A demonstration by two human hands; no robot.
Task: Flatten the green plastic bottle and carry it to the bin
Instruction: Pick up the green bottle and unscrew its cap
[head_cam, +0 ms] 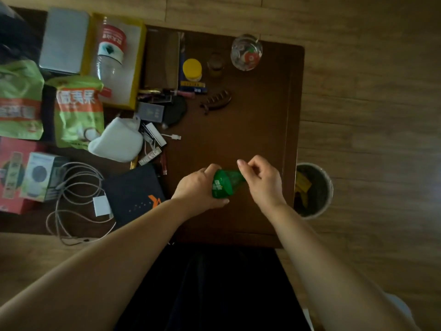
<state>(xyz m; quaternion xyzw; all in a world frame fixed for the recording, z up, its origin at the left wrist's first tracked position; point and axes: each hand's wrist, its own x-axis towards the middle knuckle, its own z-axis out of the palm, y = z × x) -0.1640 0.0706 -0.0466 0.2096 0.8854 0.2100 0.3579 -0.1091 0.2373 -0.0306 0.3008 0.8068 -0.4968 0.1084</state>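
Fingers [216,168] around green bottle [224,183]

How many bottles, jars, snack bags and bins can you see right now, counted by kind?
Plastic bottles: 2, the green bottle held by the left hand and right hand, and a clear bottle lying on a yellow box.
Yellow-lidded jars: 1.
Green snack bags: 2.
Bins: 1, on the floor beside the table.
Total: 6.
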